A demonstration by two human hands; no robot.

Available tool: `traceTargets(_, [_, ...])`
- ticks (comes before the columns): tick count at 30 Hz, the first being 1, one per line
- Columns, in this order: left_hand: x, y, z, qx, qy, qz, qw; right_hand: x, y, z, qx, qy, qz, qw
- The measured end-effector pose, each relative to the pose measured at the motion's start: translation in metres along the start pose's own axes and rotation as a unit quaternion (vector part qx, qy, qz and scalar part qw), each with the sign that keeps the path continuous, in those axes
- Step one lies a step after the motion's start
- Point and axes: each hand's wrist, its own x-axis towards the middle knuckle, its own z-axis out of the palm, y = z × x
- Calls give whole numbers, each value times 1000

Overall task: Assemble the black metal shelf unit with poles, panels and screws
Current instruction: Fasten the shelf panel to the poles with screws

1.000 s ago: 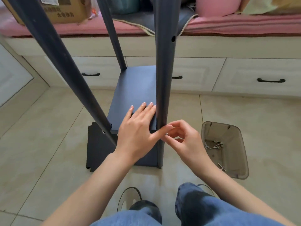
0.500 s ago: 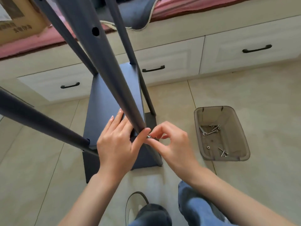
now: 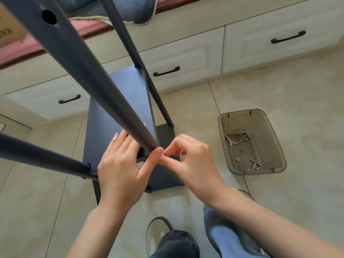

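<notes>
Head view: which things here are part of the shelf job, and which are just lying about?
Part of the job:
near pole
shelf panel
screw, pinched by right hand
left hand, resting on panel and pole
tray of spare screws and wrench

Lying about:
cardboard box
pink cushion
drawers

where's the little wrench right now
Head view, right side: the wrench lies inside the grey bin on the floor, beside loose screws.
</notes>
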Motion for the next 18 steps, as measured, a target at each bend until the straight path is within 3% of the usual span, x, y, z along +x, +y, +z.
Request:
traceTargets(2, [0,-1,-1,-4,-1,6,1000,1,0,-1,22,-15,10,1000])
traceTargets(7, [-1,-5,-5,-25,-12,14,1000,0,-3,0,-111,-22,-116,987])
traceTargets(12, [-5,-4,-12,-97,-22,-2,995,0,-6,-1,-94,-19,-80,992])
traceTargets(15, [-22,-1,-16,-187,66,-34,980,1,-8,-2,-109,-30,-68,991])
traceTargets(18, [-44,4,-22,-257,153,-143,943,3,-12,-4,-116,-53,-53,990])
